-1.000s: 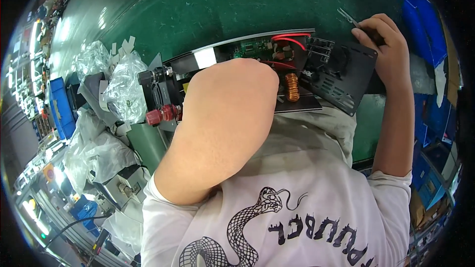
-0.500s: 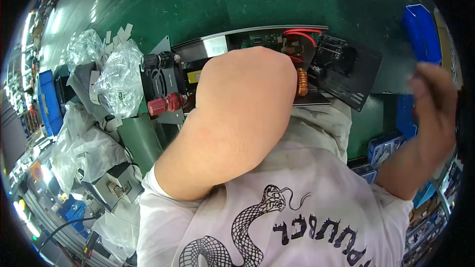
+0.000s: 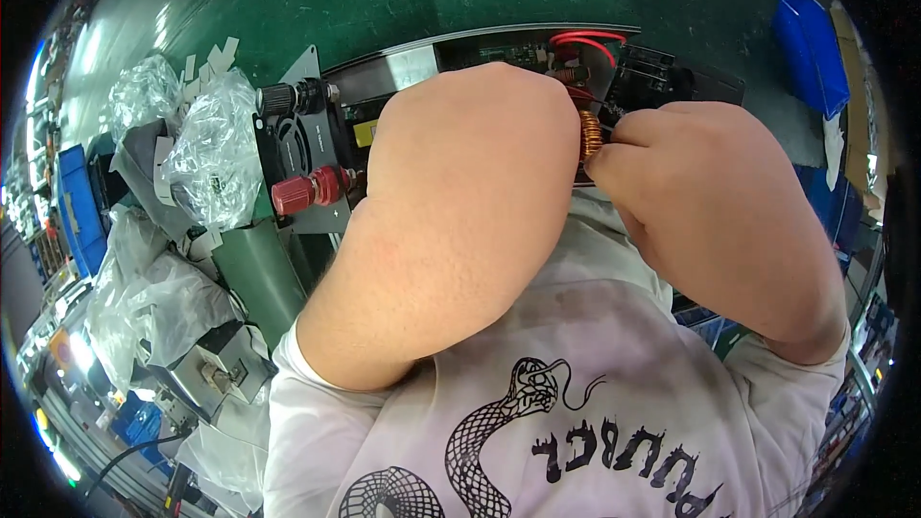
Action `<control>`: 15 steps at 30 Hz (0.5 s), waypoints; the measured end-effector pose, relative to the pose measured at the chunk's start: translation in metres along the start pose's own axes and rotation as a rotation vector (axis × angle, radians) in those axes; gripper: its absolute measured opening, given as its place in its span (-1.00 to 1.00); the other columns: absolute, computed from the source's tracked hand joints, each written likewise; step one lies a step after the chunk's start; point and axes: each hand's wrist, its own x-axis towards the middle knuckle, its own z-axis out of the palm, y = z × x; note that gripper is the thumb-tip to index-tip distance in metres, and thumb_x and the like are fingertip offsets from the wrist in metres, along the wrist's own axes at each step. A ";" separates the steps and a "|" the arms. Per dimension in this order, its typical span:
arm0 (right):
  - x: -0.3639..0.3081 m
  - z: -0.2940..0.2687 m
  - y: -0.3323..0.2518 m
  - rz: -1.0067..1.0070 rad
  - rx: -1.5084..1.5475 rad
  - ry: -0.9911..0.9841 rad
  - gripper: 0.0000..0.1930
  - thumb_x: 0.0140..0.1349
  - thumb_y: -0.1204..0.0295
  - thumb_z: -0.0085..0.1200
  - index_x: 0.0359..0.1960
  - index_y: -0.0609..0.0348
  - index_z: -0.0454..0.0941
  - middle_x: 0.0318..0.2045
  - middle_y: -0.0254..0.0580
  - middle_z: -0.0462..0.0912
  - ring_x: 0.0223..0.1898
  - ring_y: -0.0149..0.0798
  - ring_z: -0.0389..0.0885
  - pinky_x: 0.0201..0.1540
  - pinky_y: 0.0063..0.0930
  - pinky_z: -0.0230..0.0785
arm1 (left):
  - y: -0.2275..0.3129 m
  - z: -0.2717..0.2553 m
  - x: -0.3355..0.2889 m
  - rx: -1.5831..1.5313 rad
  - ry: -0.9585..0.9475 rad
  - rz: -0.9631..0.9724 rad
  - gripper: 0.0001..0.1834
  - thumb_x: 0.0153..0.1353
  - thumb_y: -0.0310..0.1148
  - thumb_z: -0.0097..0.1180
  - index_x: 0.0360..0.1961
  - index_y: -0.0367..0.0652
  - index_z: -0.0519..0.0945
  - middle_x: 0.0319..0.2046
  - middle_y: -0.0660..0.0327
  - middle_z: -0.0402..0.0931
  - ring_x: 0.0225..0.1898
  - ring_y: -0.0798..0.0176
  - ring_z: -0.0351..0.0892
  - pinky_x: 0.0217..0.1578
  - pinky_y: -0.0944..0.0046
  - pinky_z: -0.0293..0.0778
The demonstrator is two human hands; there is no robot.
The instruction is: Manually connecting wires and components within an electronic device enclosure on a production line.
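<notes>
An open black box lies on the green worktop, showing red wires and a copper coil. The right hand curls beside the coil, I can't tell around what; the left hand is hidden.

The left arm, bare and foreshortened, slanted from the lower left toward the upper middle and ended in a broad, rounded form; the left hand's fingers were out of sight. The bare right arm angled inward from the lower right. The right hand showed its back, its fingers curled and partly hidden.
</notes>
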 end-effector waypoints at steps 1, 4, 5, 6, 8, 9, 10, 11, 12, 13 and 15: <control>0.000 -0.001 0.000 0.002 0.001 -0.001 -0.87 -0.08 0.56 0.20 -0.43 0.19 0.63 -0.49 -0.16 0.56 -0.36 -0.04 0.59 -0.29 -0.22 0.45 | 0.000 0.000 0.000 0.007 -0.010 -0.007 -0.90 0.00 -0.46 0.11 -0.48 -0.15 0.67 -0.45 0.07 0.59 -0.27 -0.06 0.62 -0.28 -0.02 0.54; -0.001 -0.002 -0.002 0.029 0.001 -0.023 -0.91 -0.06 0.56 0.18 -0.45 0.19 0.61 -0.47 -0.16 0.58 -0.35 -0.05 0.61 -0.28 -0.22 0.47 | 0.002 -0.001 0.001 0.033 -0.068 -0.019 -0.90 0.00 -0.45 0.12 -0.48 -0.16 0.67 -0.45 0.07 0.60 -0.27 -0.06 0.62 -0.29 -0.02 0.54; -0.001 -0.002 -0.003 0.007 -0.019 -0.034 -0.91 -0.04 0.55 0.17 -0.45 0.19 0.60 -0.47 -0.17 0.59 -0.35 -0.06 0.61 -0.28 -0.24 0.48 | 0.002 -0.001 0.002 0.032 -0.069 -0.018 -0.90 0.00 -0.45 0.12 -0.48 -0.16 0.67 -0.45 0.07 0.60 -0.27 -0.06 0.62 -0.29 -0.02 0.54; 0.000 -0.002 -0.004 -0.016 -0.040 -0.045 -0.91 -0.03 0.55 0.15 -0.44 0.19 0.59 -0.46 -0.18 0.59 -0.35 -0.08 0.62 -0.27 -0.26 0.49 | 0.002 -0.002 0.002 0.019 -0.074 -0.024 -0.90 0.01 -0.45 0.12 -0.49 -0.16 0.67 -0.45 0.07 0.59 -0.28 -0.06 0.62 -0.30 -0.02 0.54; 0.000 0.001 -0.010 0.018 -0.058 -0.027 -0.91 -0.03 0.53 0.14 -0.43 0.18 0.58 -0.46 -0.20 0.59 -0.36 -0.11 0.63 -0.28 -0.28 0.49 | 0.002 -0.001 0.002 0.003 -0.082 -0.026 -0.91 0.01 -0.44 0.13 -0.50 -0.16 0.67 -0.45 0.06 0.59 -0.28 -0.07 0.62 -0.30 -0.02 0.54; -0.001 0.002 -0.013 0.052 -0.077 -0.009 -0.90 -0.03 0.52 0.13 -0.42 0.16 0.57 -0.47 -0.21 0.59 -0.37 -0.13 0.63 -0.29 -0.31 0.50 | 0.002 -0.001 0.002 0.003 -0.072 -0.020 -0.91 0.01 -0.44 0.13 -0.51 -0.16 0.67 -0.46 0.06 0.59 -0.29 -0.07 0.62 -0.30 -0.02 0.54; -0.002 0.004 -0.016 0.056 -0.076 -0.012 -0.90 -0.03 0.52 0.13 -0.42 0.16 0.57 -0.47 -0.21 0.59 -0.37 -0.13 0.63 -0.29 -0.31 0.50 | 0.002 0.000 0.001 0.002 -0.063 -0.015 -0.91 0.01 -0.43 0.13 -0.52 -0.15 0.67 -0.47 0.06 0.59 -0.29 -0.07 0.62 -0.30 -0.01 0.54; -0.003 0.006 -0.019 0.098 -0.063 0.016 -0.89 -0.04 0.51 0.13 -0.42 0.15 0.56 -0.47 -0.23 0.58 -0.38 -0.15 0.62 -0.30 -0.32 0.50 | 0.002 0.000 0.001 0.001 -0.063 -0.013 -0.91 0.01 -0.43 0.13 -0.52 -0.15 0.67 -0.47 0.06 0.59 -0.29 -0.07 0.62 -0.30 -0.01 0.54; -0.004 0.007 -0.022 0.140 -0.049 0.044 -0.88 -0.04 0.49 0.13 -0.41 0.13 0.55 -0.47 -0.24 0.57 -0.40 -0.16 0.62 -0.32 -0.34 0.50 | 0.002 0.001 0.002 -0.006 -0.043 -0.008 -0.90 0.02 -0.43 0.13 -0.52 -0.15 0.67 -0.47 0.05 0.59 -0.30 -0.08 0.62 -0.30 -0.02 0.54; -0.005 0.007 -0.026 0.142 -0.050 0.043 -0.88 -0.04 0.49 0.13 -0.41 0.13 0.55 -0.47 -0.24 0.57 -0.40 -0.16 0.62 -0.32 -0.34 0.50 | 0.002 0.001 0.002 -0.013 -0.022 -0.003 -0.90 0.02 -0.43 0.13 -0.52 -0.15 0.67 -0.48 0.05 0.59 -0.30 -0.08 0.62 -0.30 -0.02 0.54; -0.005 0.007 -0.033 0.173 -0.135 0.047 -0.87 -0.07 0.49 0.13 -0.41 0.12 0.53 -0.48 -0.24 0.56 -0.42 -0.17 0.61 -0.35 -0.36 0.50 | 0.001 -0.001 0.003 -0.014 -0.041 -0.013 -0.90 0.03 -0.43 0.14 -0.50 -0.15 0.69 -0.47 0.05 0.60 -0.30 -0.09 0.63 -0.29 -0.02 0.54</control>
